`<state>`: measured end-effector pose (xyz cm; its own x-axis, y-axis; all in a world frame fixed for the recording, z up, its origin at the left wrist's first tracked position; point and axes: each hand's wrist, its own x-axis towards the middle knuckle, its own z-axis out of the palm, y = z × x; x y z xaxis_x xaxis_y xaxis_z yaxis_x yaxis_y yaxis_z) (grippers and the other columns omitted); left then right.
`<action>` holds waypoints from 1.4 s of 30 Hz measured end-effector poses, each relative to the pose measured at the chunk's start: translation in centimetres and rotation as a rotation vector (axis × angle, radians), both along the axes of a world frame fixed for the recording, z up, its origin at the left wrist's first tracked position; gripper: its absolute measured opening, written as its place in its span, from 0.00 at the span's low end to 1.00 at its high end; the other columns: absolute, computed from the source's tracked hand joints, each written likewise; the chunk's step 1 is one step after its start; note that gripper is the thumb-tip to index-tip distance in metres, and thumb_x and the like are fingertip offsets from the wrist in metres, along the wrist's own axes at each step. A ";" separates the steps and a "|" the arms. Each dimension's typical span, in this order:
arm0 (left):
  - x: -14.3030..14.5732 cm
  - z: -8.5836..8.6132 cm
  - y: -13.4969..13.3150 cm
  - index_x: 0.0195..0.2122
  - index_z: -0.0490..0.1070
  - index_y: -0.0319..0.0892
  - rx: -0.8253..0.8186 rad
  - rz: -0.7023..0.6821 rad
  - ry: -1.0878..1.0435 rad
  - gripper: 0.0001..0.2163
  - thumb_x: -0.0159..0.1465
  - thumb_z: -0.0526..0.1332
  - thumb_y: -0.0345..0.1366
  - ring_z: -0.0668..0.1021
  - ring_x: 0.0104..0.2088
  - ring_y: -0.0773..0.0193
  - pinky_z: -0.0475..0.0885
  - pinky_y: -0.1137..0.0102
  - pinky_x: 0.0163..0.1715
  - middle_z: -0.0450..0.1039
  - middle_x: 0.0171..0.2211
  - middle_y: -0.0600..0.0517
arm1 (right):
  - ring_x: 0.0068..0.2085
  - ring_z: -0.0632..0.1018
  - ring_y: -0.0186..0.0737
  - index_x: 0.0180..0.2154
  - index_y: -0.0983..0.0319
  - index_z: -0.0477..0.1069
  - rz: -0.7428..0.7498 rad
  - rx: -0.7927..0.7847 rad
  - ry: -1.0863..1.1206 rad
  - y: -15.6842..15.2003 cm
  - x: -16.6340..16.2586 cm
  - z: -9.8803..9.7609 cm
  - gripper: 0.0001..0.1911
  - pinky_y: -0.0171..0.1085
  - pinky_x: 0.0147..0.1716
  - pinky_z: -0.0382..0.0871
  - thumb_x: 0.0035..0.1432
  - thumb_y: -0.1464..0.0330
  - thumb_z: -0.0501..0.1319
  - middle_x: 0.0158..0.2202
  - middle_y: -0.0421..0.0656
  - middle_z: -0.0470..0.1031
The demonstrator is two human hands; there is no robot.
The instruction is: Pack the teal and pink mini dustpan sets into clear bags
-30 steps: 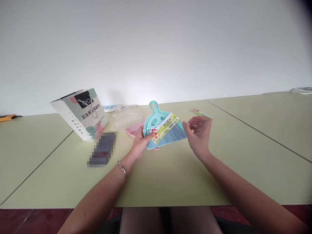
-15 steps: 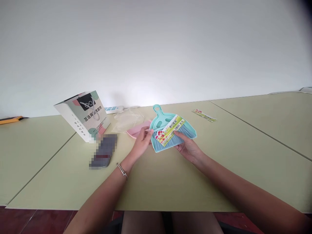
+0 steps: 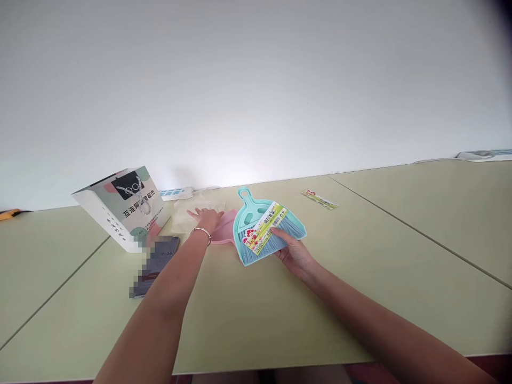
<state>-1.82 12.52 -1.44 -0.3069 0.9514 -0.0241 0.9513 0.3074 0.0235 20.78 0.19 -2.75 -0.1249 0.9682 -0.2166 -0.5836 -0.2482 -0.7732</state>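
My right hand (image 3: 295,254) grips the lower edge of a teal dustpan (image 3: 252,213) with a blue brush (image 3: 276,241) and a printed paper label (image 3: 264,228) set in it, held just above the table. My left hand (image 3: 206,218) reaches forward, fingers spread flat over a clear plastic bag (image 3: 188,215) next to a pink dustpan (image 3: 225,230) that lies behind the teal one. A metal bracelet sits on my left wrist.
A printed paper bag (image 3: 128,205) lies on its side at the left, with a blurred dark flat object (image 3: 154,266) in front of it. A loose label strip (image 3: 319,199) lies further back on the green table (image 3: 360,277). A power strip (image 3: 176,193) sits by the wall.
My left hand let go of the teal dustpan and moved forward and left onto the plastic bag. My right hand took over the dustpan's lower edge. The view tilted up slightly.
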 end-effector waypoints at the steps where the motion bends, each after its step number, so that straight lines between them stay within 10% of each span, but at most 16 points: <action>1: -0.1 0.0 -0.1 0.45 0.74 0.37 -0.004 -0.003 0.005 0.24 0.65 0.45 0.48 0.53 0.62 0.30 0.40 0.31 0.51 0.66 0.54 0.31 | 0.44 0.79 0.39 0.45 0.57 0.70 0.006 -0.003 -0.001 -0.1 0.0 0.0 0.18 0.34 0.35 0.77 0.50 0.69 0.65 0.46 0.40 0.77; 10: -0.3 0.6 -8.8 0.62 0.57 0.36 0.410 -0.460 0.156 0.24 0.68 0.41 0.38 0.50 0.66 0.44 0.29 0.32 0.54 0.54 0.63 0.38 | 0.42 0.79 0.41 0.47 0.58 0.70 0.149 0.020 -0.042 -0.8 0.2 0.6 0.20 0.37 0.35 0.77 0.50 0.69 0.65 0.44 0.41 0.78; 15: 0.1 0.8 -12.4 0.65 0.50 0.41 0.481 -0.450 -0.026 0.24 0.68 0.42 0.40 0.49 0.66 0.46 0.30 0.35 0.56 0.49 0.66 0.41 | 0.38 0.80 0.39 0.44 0.60 0.73 0.226 -0.012 -0.115 -0.6 0.0 0.1 0.17 0.35 0.32 0.77 0.50 0.70 0.66 0.42 0.42 0.79; 23: 0.2 0.8 -14.3 0.65 0.49 0.48 0.409 -0.750 -0.269 0.23 0.68 0.43 0.41 0.46 0.67 0.56 0.34 0.48 0.62 0.53 0.65 0.47 | 0.38 0.81 0.39 0.42 0.61 0.73 0.270 -0.017 -0.058 -0.3 0.1 -0.3 0.14 0.35 0.34 0.77 0.51 0.71 0.64 0.42 0.43 0.80; 42: -0.8 -0.2 -16.4 0.63 0.55 0.48 0.423 -0.897 -0.443 0.22 0.67 0.46 0.40 0.51 0.66 0.58 0.41 0.53 0.65 0.57 0.63 0.50 | 0.39 0.80 0.34 0.40 0.58 0.73 0.075 -0.052 0.066 -0.4 -0.4 0.0 0.13 0.29 0.34 0.77 0.50 0.72 0.64 0.41 0.38 0.80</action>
<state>-2.61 -3.91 -1.60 0.4595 0.7821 0.4210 0.7062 -0.6092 0.3609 20.33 -0.23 -2.72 -0.2124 0.9432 -0.2556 -0.6108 -0.3323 -0.7187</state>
